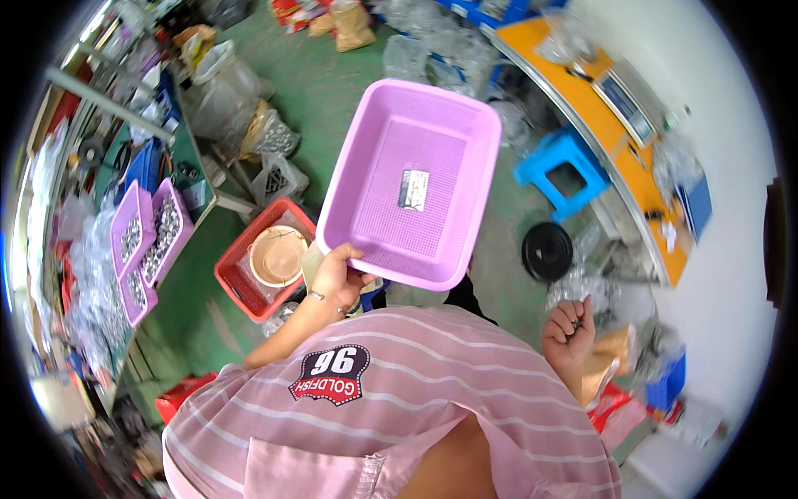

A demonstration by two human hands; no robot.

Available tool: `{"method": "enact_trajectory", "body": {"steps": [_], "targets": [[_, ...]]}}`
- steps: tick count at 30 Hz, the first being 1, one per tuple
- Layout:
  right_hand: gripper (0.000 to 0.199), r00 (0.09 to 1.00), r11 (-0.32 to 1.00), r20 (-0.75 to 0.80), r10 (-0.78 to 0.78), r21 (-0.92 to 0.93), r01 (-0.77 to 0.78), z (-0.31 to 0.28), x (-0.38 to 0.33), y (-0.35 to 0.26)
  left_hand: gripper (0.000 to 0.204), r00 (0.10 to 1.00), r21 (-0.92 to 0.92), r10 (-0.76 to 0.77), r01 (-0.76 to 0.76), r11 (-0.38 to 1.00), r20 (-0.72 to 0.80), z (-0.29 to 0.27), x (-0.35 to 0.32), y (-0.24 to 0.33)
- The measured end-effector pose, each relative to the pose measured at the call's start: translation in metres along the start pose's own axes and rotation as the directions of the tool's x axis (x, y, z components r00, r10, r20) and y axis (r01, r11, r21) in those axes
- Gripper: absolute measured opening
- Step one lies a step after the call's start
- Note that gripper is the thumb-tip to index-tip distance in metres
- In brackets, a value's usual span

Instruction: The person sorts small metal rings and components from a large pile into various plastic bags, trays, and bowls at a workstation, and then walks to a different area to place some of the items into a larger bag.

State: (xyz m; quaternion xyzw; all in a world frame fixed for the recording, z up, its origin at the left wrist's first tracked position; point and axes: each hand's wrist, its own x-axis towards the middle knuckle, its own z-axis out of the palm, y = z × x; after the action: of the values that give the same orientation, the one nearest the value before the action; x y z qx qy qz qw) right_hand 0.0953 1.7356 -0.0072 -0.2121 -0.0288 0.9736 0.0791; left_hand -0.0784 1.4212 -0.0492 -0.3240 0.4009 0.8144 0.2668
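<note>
My left hand (pixel 337 279) grips the near left corner of a pink-purple plastic basket (pixel 345 166) with a mesh bottom. The basket is held up in front of me, tilted so that its inside faces me. A small printed label or bag (pixel 414 190) lies on its bottom. Beside my left wrist a flat beige piece (pixel 312 259) shows, partly hidden by the hand. Off to the right, my right hand (pixel 569 333) is raised with curled fingers. Something small and dark shows between them, too small to name.
On the floor, a red crate (pixel 235 279) holds a round beige basket (pixel 277 256). Purple trays (pixel 172 241) of metal parts stand on the left table. A blue stool (pixel 565 173) and a black round lid (pixel 547 252) are by the orange-topped bench (pixel 532 43), which bears a scale (pixel 625 104).
</note>
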Motion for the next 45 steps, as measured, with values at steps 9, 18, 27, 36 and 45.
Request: {"method": "enact_trajectory", "body": {"steps": [9, 18, 27, 36, 45], "targets": [[0.026, 0.91, 0.836, -0.116, 0.399, -0.361, -0.413, 0.122, 0.256, -0.032, 0.025, 0.969, -0.294, 0.18, -0.224, 0.929, -0.171, 0.054, 0.071, 0.079], [0.043, 0.69, 0.562, -0.098, 0.717, -0.505, -0.655, 0.222, 0.484, 0.092, 0.032, 0.821, -0.498, 0.178, -0.485, 0.719, -0.542, 0.03, 0.149, 0.18], [0.03, 0.624, 0.45, -0.138, 0.769, -0.576, -0.683, 0.314, 0.664, 0.219, 0.031, 0.777, -0.469, 0.277, -0.579, 0.668, -0.564, 0.037, 0.256, 0.388], [0.028, 0.687, 0.206, -0.176, 0.705, -0.876, -0.436, 0.412, 0.884, 0.31, 0.024, 0.767, -0.437, 0.334, -0.603, 0.667, -0.548, 0.062, 0.396, 0.592], [0.026, 0.34, 0.014, -0.195, 0.92, -0.851, -0.526, 0.56, 1.069, 0.488, 0.024, 0.689, -0.507, 0.251, -0.689, 0.518, -0.68, 0.075, 0.493, 0.748]]}}
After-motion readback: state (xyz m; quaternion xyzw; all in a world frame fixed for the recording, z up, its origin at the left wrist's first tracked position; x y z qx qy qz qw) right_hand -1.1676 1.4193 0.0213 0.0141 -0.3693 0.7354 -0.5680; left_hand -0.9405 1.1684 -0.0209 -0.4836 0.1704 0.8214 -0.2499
